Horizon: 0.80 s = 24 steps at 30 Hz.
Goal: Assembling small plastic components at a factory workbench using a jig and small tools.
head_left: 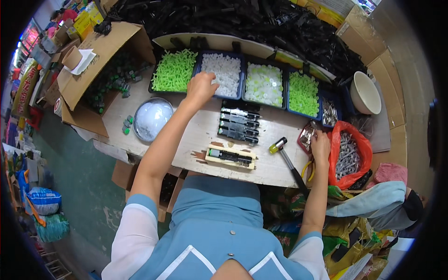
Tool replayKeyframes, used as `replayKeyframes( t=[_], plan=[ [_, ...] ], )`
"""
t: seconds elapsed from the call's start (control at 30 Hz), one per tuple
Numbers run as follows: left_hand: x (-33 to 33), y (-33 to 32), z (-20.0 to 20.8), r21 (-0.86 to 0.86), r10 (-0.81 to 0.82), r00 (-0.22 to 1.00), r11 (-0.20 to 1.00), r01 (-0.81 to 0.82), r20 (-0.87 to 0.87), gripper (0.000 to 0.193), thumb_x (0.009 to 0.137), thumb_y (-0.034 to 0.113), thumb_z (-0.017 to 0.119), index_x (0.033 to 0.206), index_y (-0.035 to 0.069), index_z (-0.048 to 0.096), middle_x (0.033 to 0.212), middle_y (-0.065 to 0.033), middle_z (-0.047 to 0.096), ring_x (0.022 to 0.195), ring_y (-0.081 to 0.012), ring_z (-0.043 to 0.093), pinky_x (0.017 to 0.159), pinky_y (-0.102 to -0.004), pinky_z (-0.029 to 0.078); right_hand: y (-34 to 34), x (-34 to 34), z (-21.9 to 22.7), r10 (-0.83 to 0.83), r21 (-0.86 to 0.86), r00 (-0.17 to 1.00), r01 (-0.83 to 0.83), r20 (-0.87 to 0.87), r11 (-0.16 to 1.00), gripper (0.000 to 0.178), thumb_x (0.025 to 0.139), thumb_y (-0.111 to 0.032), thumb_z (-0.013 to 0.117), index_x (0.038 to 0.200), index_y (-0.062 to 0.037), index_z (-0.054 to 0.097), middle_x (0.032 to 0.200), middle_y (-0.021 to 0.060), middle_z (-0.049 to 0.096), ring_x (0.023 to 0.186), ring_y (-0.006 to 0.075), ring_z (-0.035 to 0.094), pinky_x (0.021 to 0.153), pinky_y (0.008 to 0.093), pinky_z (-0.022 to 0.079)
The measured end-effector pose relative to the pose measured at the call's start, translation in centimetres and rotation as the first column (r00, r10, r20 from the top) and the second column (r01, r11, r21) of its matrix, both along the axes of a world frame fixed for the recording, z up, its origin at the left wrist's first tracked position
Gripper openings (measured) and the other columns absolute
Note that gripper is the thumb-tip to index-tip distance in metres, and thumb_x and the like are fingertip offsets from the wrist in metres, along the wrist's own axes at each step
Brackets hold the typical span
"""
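My left hand point(201, 88) is over the near left corner of a blue tray of small white plastic pieces point(226, 70), its fingers curled. What they hold, if anything, is too small to make out. A tray of bright green plastic pieces point(173, 70) lies just left of it. On the right, my right hand point(320, 147) has its fingers bent together at the edge of a small reddish dish of metal parts point(306, 136); their tips are partly hidden. Between my hands, a cream holding block point(252, 165) carries a black part with a green end. Several black assemblies point(238, 125) lie in a stack behind it.
A hammer point(289, 161) lies beside yellow-handled pliers point(308, 169). A red bag of metal pins point(334, 161) stands right of my forearm. A round metal dish point(139, 131) and an open carton point(74, 93) are at left. Black parts point(261, 21) pile up behind the trays.
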<state>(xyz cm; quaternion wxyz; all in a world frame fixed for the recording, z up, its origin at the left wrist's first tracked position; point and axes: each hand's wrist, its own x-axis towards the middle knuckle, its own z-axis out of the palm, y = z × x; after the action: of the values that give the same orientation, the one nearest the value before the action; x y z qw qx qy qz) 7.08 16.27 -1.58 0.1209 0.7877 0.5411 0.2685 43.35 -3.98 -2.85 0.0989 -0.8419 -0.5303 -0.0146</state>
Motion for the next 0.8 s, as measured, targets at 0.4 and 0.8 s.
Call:
replayKeyframes(
  t=[0.4, 0.8],
  plan=[
    [1.7, 4.7, -1.0, -0.055, -0.11, 0.993, 0.993, 0.108, -0.044, 0.017, 0.062, 0.008, 0.064, 0.079, 0.003, 0.067, 0.08, -0.02, 0.063, 0.078, -0.0338, 0.063, 0.07, -0.0413, 0.05, 1.6, -0.2, -1.8, 0.032, 0.05, 0.983, -0.041, 0.181, 0.998, 0.012, 0.072, -0.001, 0.05, 0.079, 0.0015, 0.06, 0.078, 0.0228, 0.059, 0.07, 0.0394, 0.06, 0.06, 0.0471, 0.049],
    [-1.9, -2.6, 1.9, -0.438, 0.221, 0.436, 0.75, 0.495, 0.872, 0.021, 0.079, -0.003, 0.058, 0.1, -0.007, 0.06, 0.079, -0.0108, 0.062, 0.067, -0.0149, 0.061, 0.057, -0.0248, 0.052, 1.7, 0.3, -1.5, 0.026, 0.106, 0.997, -0.034, 0.068, 0.994, 0.021, 0.073, 0.002, 0.048, 0.088, -0.0024, 0.062, 0.087, 0.0191, 0.059, 0.08, 0.038, 0.058, 0.07, 0.0459, 0.047]
  ],
)
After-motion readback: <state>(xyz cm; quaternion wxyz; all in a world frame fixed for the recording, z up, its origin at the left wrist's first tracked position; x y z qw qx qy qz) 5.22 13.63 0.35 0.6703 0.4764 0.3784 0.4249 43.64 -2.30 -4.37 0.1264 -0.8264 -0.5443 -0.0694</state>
